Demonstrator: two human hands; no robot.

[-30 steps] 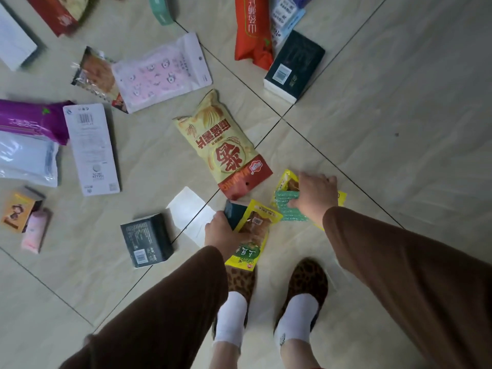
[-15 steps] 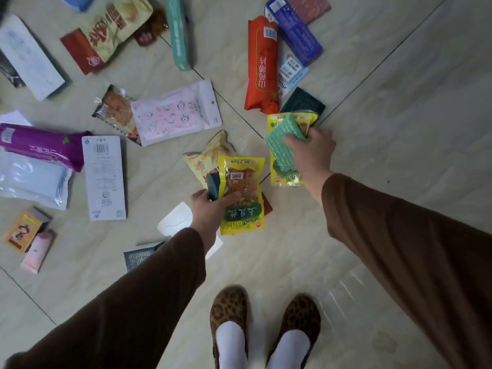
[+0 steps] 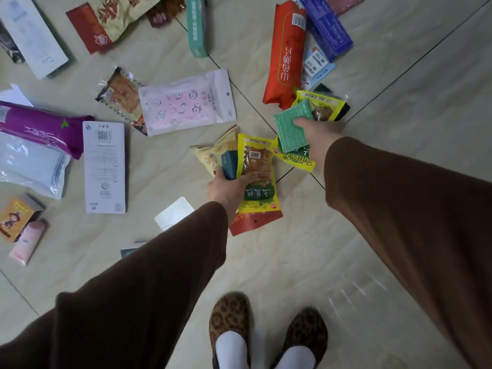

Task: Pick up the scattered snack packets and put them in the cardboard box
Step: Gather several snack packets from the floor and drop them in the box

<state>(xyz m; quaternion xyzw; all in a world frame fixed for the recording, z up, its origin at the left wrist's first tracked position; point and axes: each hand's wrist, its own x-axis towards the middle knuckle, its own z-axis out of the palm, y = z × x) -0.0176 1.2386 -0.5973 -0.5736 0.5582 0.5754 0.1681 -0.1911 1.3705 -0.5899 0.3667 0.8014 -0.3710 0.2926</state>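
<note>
Packets (image 3: 186, 102) scattered, beige tiled floor (image 3: 399, 129)

Both arms reach forward and down from the bottom of the view, each in a long brown sleeve that ends at the wrist. The left hand (image 3: 229, 186) sits nearer the body, back of the hand up, fingers curled round what it grips — the thumb pressed across the front. The right hand (image 3: 318, 134) is stretched farther out and a little higher in the view, its fingers likewise closed in a grip. The two hands are near each other, not touching.
</note>
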